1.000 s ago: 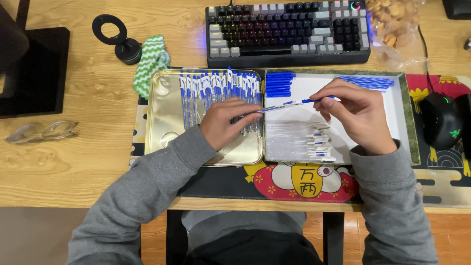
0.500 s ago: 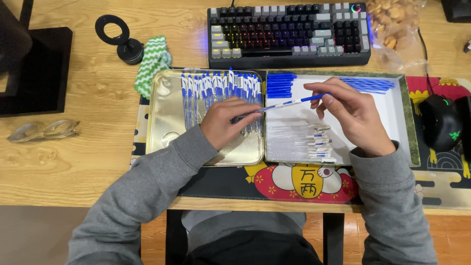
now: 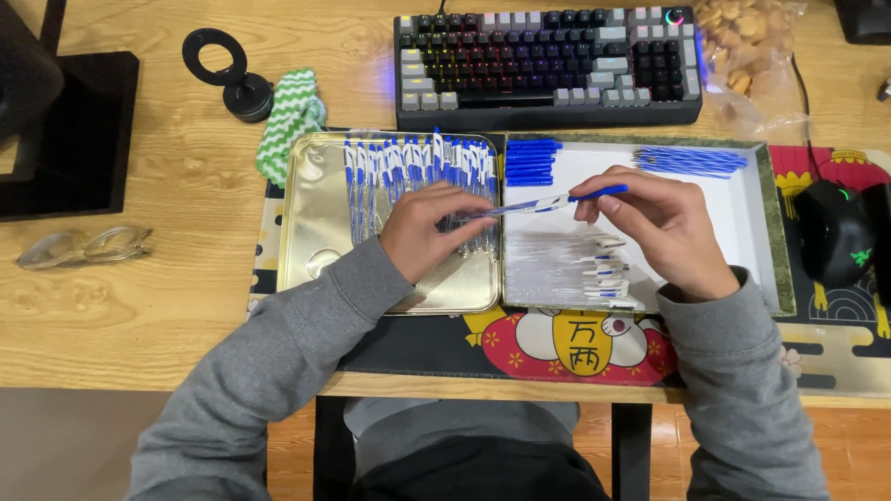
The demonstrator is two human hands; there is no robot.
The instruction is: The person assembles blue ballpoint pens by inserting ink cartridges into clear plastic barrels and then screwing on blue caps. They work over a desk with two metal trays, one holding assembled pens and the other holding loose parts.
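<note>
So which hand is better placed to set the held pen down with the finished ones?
Probably the left hand: it grips the pen by its clear barrel directly over the gold tray where the assembled pens lie. The right hand pinches only the blue end.

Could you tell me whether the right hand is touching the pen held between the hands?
Touching. The head view shows the right hand with its fingertips pinched on the blue end of the pen.

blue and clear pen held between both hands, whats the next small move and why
Probably lay the blue and clear pen into the row of finished pens in the gold metal tray. It looks assembled, the left hand and right hand pinch its ends, and that row lies right beside the left hand.
</note>
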